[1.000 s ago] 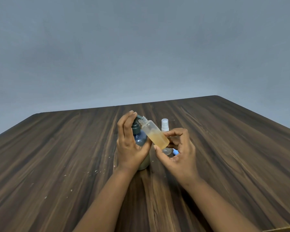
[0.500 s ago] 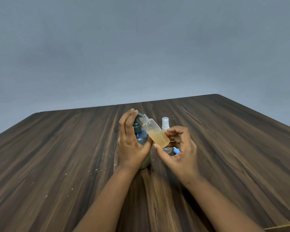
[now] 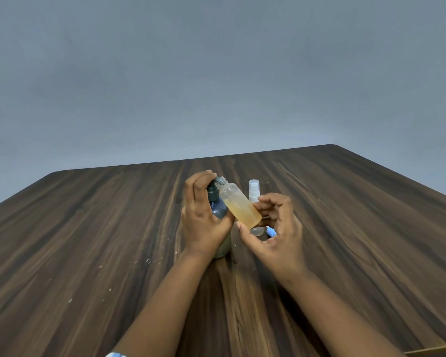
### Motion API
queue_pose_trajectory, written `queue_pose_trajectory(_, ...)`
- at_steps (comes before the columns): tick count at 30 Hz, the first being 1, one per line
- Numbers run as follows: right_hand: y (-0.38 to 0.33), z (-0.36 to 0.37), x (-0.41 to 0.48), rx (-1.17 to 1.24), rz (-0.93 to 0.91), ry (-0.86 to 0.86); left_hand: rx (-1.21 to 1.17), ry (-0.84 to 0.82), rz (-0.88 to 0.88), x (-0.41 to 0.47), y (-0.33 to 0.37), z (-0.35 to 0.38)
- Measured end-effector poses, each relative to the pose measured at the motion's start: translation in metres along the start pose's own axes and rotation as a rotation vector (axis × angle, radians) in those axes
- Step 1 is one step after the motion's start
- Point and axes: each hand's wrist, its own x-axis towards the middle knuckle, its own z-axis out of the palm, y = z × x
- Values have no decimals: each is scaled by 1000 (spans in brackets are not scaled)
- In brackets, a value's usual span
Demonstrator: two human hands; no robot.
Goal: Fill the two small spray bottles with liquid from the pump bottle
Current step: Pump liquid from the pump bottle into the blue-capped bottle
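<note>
One spray bottle (image 3: 238,204) tilted, pinched by right hand (image 3: 278,235) | left hand (image 3: 204,222) grips pump bottle (image 3: 218,208)

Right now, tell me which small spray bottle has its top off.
The tilted bottle in the right hand, holding amber liquid, neck bare. The other bottle stands behind, white sprayer on.

Pump bottle (image 3: 218,210) largely behind left hand (image 3: 204,220)

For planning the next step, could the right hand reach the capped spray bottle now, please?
Probably not yet: the right hand grips the tilted bottle; the capped spray bottle stands just behind.
</note>
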Motion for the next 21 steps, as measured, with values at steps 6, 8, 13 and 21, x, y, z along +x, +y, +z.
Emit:
queue_pose_trajectory(6, 0, 1, 0, 20, 12, -4, 2, 11, 25, -5, -1, -1)
queue_pose_trajectory(8, 0, 1, -1, 11, 12, -8, -16, 11, 22, -3, -2, -1)
queue_pose_trajectory(13, 1, 0, 0, -4, 15, -1, -3, 22, -15, -3, 2, 1)
queue_pose_trajectory(21, 1, 0, -1, 6, 25, -11, -27, 6, 4, -2, -1, 0)
